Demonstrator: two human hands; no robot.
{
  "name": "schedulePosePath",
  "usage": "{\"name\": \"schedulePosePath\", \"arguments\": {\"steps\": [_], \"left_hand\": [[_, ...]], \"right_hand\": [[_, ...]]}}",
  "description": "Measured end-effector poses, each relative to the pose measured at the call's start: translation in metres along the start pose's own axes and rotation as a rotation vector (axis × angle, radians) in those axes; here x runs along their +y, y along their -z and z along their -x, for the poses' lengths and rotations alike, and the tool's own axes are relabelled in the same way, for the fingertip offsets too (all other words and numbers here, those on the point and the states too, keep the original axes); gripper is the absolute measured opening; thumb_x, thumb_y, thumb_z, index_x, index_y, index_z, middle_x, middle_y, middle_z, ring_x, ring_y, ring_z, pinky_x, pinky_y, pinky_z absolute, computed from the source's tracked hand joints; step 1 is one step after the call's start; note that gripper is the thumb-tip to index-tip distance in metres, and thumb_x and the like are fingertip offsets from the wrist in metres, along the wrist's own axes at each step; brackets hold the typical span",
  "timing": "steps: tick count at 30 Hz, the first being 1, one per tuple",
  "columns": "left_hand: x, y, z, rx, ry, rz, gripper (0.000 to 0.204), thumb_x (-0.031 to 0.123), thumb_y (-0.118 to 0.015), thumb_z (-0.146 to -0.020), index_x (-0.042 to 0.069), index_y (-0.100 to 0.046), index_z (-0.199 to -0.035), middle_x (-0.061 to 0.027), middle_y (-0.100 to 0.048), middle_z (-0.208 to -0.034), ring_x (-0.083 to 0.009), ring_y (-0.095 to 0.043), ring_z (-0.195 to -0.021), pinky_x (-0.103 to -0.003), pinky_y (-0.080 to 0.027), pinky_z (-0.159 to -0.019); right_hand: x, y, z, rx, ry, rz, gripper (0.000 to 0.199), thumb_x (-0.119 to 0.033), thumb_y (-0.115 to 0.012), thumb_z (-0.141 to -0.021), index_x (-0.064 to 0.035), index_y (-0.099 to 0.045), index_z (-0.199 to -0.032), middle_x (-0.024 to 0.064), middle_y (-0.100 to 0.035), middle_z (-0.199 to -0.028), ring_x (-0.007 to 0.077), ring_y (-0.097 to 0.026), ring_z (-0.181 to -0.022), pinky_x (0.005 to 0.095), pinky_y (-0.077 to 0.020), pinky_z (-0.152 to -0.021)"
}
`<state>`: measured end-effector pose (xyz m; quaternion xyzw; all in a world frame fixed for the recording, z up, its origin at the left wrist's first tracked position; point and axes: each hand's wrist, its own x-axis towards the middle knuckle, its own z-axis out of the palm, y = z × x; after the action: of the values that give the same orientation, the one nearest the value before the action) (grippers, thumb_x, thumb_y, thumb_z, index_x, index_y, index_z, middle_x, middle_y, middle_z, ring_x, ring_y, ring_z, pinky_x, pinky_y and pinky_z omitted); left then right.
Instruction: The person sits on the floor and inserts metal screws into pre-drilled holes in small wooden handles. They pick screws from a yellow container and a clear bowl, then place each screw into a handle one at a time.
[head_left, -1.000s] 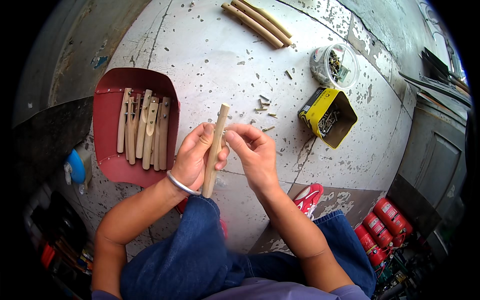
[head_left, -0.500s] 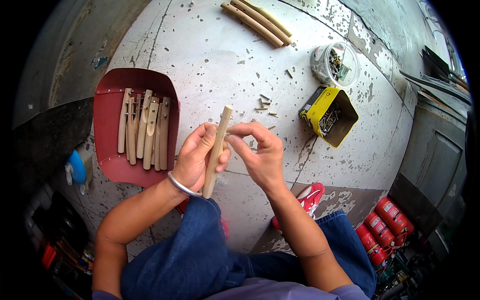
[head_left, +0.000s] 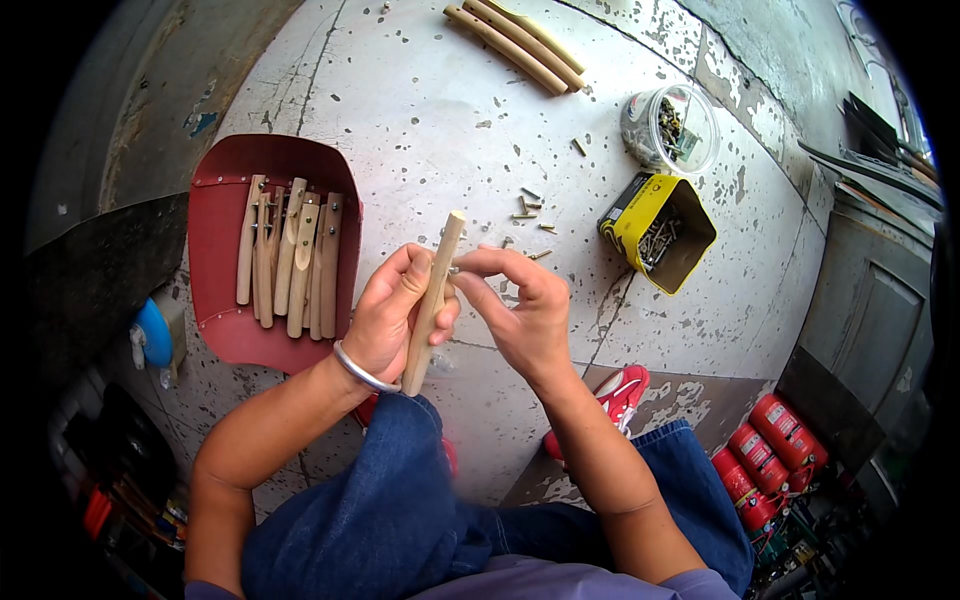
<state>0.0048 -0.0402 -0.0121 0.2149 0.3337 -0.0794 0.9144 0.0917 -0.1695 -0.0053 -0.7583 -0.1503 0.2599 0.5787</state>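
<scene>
My left hand (head_left: 385, 310), a metal bangle on its wrist, is closed around a pale wooden handle (head_left: 426, 335). The handle stands tilted, its upper end leaning a little to the right. At its right side my right hand (head_left: 528, 315) pinches a small metal fastener (head_left: 454, 270) between thumb and index finger, against the wood. Whether it is a nut or a bolt end cannot be made out. Beyond my right hand, several loose bolts (head_left: 530, 204) lie on the floor. To the left, a red metal scoop-shaped tray (head_left: 215, 320) holds several wooden handles (head_left: 300, 265) with metal fasteners.
Several longer wooden rods (head_left: 515, 50) lie at the far side. A clear plastic tub (head_left: 650, 130) of small hardware and a yellow-and-black tin (head_left: 627, 232) of bolts stand to the right. Red cylinders (head_left: 760, 455) sit lower right, near my red shoe (head_left: 622, 395).
The right thumb and index finger have shifted very slightly at the fastener. The left hand and the wooden handle stay almost where they were.
</scene>
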Motion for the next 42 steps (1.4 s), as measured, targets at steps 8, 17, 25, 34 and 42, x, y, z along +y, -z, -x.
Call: {"name": "schedulePosePath", "arguments": {"steps": [8, 17, 25, 34, 42], "left_hand": [[0.0, -0.004, 0.001, 0.007, -0.043, -0.052, 0.022, 0.031, -0.044, -0.1, 0.009, -0.045, -0.099, -0.0045, -0.052, -0.082, -0.0122, -0.054, -0.065, -0.022, -0.042, -0.051], [0.0, -0.006, 0.001, 0.014, -0.055, -0.004, 0.02, 0.03, -0.046, -0.1, 0.01, -0.042, -0.099, -0.0055, -0.053, -0.082, -0.0127, -0.054, -0.064, -0.023, -0.042, -0.05], [0.001, -0.006, 0.001, 0.002, -0.049, -0.039, 0.02, 0.029, -0.047, -0.099, 0.01, -0.042, -0.1, -0.0062, -0.053, -0.082, -0.0132, -0.055, -0.065, -0.024, -0.043, -0.051], [-0.001, -0.003, 0.001, -0.032, -0.052, -0.053, 0.02, 0.029, -0.046, -0.099, 0.011, -0.041, -0.098, -0.0068, -0.054, -0.082, -0.0129, -0.054, -0.065, -0.023, -0.043, -0.051], [-0.001, -0.002, 0.0, -0.012, -0.036, -0.011, 0.019, 0.03, -0.045, -0.1, 0.011, -0.042, -0.099, -0.0067, -0.053, -0.081, -0.0132, -0.054, -0.065, -0.024, -0.042, -0.051]], "right_hand": [[-0.004, 0.003, 0.002, -0.048, -0.047, -0.018, 0.009, -0.004, -0.068, -0.082, 0.0, -0.066, -0.09, 0.0086, -0.066, -0.082, 0.0178, -0.064, -0.075, 0.0284, -0.0493, -0.07], [0.0, -0.001, 0.003, -0.035, -0.048, -0.066, 0.007, -0.006, -0.067, -0.083, -0.0012, -0.065, -0.088, 0.0081, -0.061, -0.081, 0.0179, -0.059, -0.074, 0.0297, -0.0469, -0.07], [-0.005, -0.001, 0.006, 0.014, -0.017, -0.019, 0.007, -0.005, -0.067, -0.082, -0.0017, -0.065, -0.088, 0.0076, -0.061, -0.081, 0.018, -0.059, -0.075, 0.0299, -0.0461, -0.071], [-0.005, -0.001, 0.004, 0.024, 0.139, 0.188, 0.009, -0.006, -0.067, -0.081, -0.0039, -0.065, -0.089, 0.0065, -0.06, -0.083, 0.02, -0.055, -0.074, 0.0316, -0.0435, -0.072], [0.01, -0.002, 0.006, 0.023, -0.08, -0.18, 0.011, -0.007, -0.065, -0.083, -0.0017, -0.061, -0.092, 0.0062, -0.061, -0.082, 0.0151, -0.057, -0.075, 0.0285, -0.0449, -0.073]]}}
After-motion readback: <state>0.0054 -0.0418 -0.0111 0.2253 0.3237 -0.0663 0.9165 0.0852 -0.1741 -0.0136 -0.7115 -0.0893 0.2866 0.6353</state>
